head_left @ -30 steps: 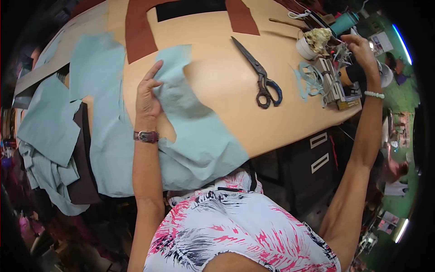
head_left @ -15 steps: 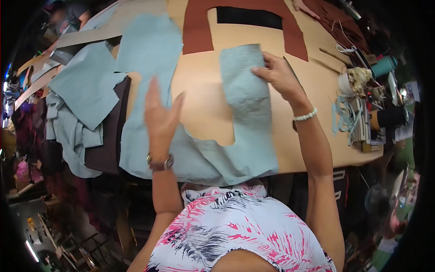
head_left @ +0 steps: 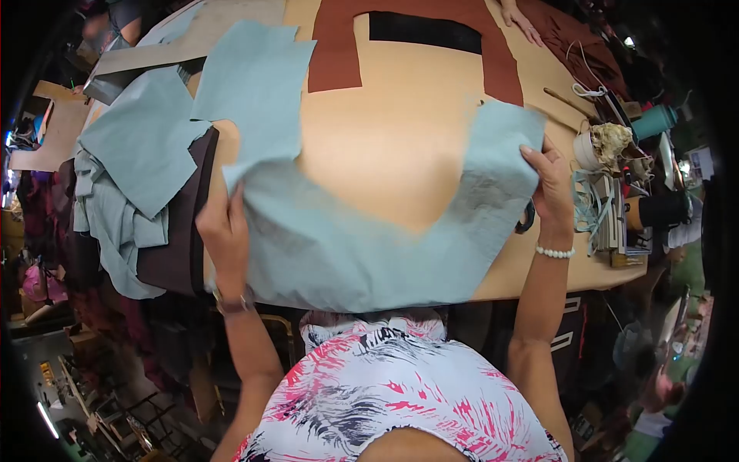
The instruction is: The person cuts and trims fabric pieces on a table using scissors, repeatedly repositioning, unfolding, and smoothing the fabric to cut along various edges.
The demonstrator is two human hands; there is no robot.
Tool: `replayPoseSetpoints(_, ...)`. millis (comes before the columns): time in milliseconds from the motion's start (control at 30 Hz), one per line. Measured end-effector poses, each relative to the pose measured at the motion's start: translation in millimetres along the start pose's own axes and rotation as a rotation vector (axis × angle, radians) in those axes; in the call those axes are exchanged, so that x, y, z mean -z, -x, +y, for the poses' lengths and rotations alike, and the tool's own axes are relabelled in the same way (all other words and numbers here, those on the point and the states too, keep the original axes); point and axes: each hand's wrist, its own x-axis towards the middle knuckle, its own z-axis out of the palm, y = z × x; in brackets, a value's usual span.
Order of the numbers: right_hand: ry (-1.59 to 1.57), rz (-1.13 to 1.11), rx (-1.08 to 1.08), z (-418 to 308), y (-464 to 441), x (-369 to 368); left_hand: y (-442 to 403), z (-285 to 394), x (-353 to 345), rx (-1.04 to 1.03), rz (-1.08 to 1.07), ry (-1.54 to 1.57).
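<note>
A large light-blue sheet [head_left: 362, 254] with a curved upper edge spans the near side of the table, partly lifted and blurred. My left hand [head_left: 225, 231] pinches its left corner. At its right end my right hand [head_left: 550, 185] grips the sheet, thumb on top, fingers behind. The scissors [head_left: 526, 219] are mostly hidden under the sheet, with a handle loop showing beside my right wrist. Another light-blue piece [head_left: 258, 77] lies flat beyond my left hand.
Reddish-brown pieces [head_left: 335, 54] and a black strip [head_left: 423, 32] lie at the far side. Another person's hand [head_left: 523, 21] rests there. More blue pieces [head_left: 138, 138] pile up at left. At right stand a white cup [head_left: 586, 152], a teal bottle [head_left: 654, 121] and a black spool [head_left: 666, 208].
My left hand has taken hold of the sheet's left corner. My right hand has moved right with the sheet's end, over the scissors. The view turned left from the earliest frame.
</note>
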Motion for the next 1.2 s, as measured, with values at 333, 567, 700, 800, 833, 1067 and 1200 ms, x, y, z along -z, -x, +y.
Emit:
replayPoseSetpoints(333, -0.139, 0.291, -0.016, 35.2, 80.2, -10.0, -252.3, -21.4, -81.7, -0.830, -0.194, -0.393)
replayPoseSetpoints(567, 0.166, 0.470, -0.031, 99.6, 94.2, -50.7, -89.5, 67.5, -85.4, -0.482, -0.164, -0.065)
replayPoseSetpoints(700, 0.220, 0.457, -0.042, 97.3, 93.2, -50.8, 31.3, 65.1, -65.7, 0.043, -0.464, -0.234)
replayPoseSetpoints(800, 0.252, 0.417, 0.009, 90.8, 84.5, -48.5, 62.3, 27.0, -50.7, 0.126, -0.568, -0.412)
replayPoseSetpoints(833, 0.297, 0.397, 0.056, 90.3, 79.6, -45.1, 60.2, 13.1, -43.9, 0.078, -0.591, -0.385)
replayPoseSetpoints(1067, 0.931, 0.220, 0.209, 90.3, 64.3, -54.6, 7.3, -82.0, -23.6, -0.001, -0.634, -0.397)
replayPoseSetpoints(1200, 1.415, 0.495, 0.513, 78.2, 58.9, -14.5, -7.7, 6.9, -26.8, -0.181, -0.431, -0.445)
